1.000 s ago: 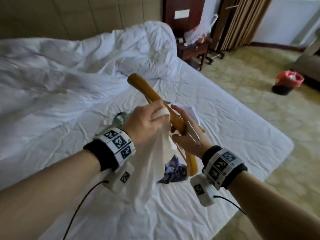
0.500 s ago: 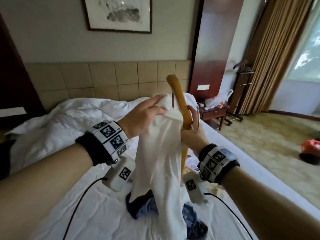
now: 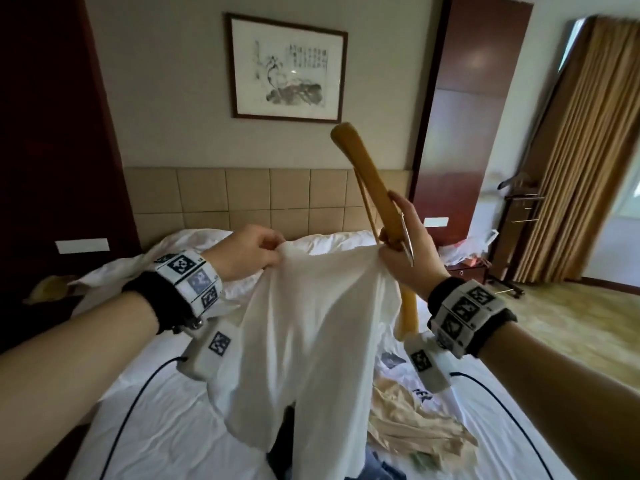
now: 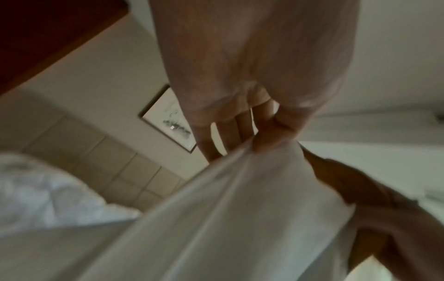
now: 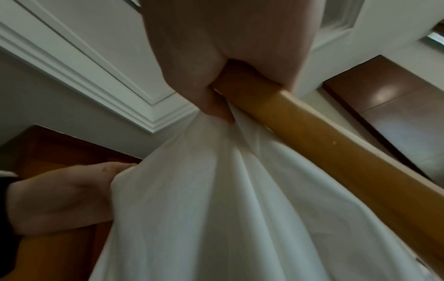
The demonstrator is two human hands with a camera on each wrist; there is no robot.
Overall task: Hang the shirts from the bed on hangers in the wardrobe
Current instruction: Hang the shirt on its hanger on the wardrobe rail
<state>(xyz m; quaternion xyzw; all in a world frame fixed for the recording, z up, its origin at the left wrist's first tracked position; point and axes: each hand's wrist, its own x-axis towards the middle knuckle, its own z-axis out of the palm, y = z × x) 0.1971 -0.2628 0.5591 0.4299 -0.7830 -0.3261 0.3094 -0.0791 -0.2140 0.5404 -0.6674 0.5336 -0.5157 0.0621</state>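
Observation:
A white shirt [image 3: 311, 327] hangs stretched between both hands above the bed [image 3: 166, 420]. My left hand [image 3: 249, 252] pinches its upper left edge; the left wrist view shows thumb and fingers [image 4: 261, 140] clamped on the white shirt [image 4: 216, 218]. My right hand [image 3: 403, 251] grips a wooden hanger [image 3: 363, 181], held nearly upright, and pinches the shirt's other upper corner against it. The right wrist view shows the hanger [image 5: 324, 144] and the shirt [image 5: 216, 199] gathered in the same grasp. The hanger's lower arm sits behind the shirt.
A beige garment [image 3: 412, 431] and dark blue clothing [image 3: 377, 469] lie on the bed below the shirt. Crumpled white bedding [image 3: 114, 271] is piled by the headboard [image 3: 242, 199]. A nightstand [image 3: 467, 268] and curtains [image 3: 581, 161] stand to the right.
Both hands have lifted the shirt and hanger higher and moved apart, spreading the shirt's top edge wide. The head view has tilted up from the bed toward the wall.

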